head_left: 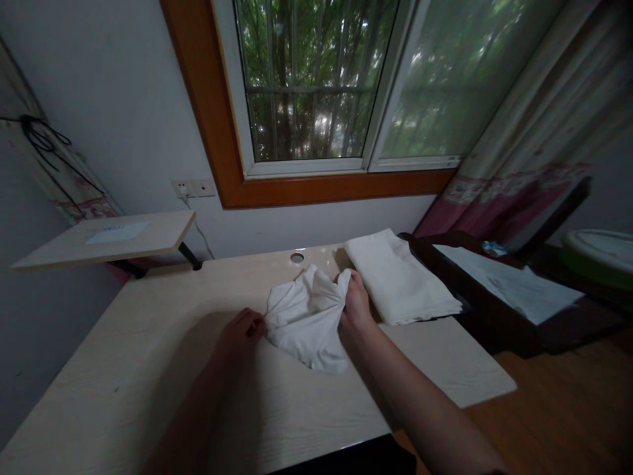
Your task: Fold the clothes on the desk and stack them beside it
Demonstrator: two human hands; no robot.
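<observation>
Pale desk (316, 412) — folded white cloth (400, 277) at right, raised shelf (143, 244) at left

Around the bench (321, 415) I see a window (309, 92) at twelve o'clock, sockets (193, 189) at eleven, a raised shelf (64, 247) at ten and a curtain (534, 132) at two.

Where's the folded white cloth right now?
In the head view, the folded white cloth lies right of centre on the desk, just right of the right hand.
</observation>
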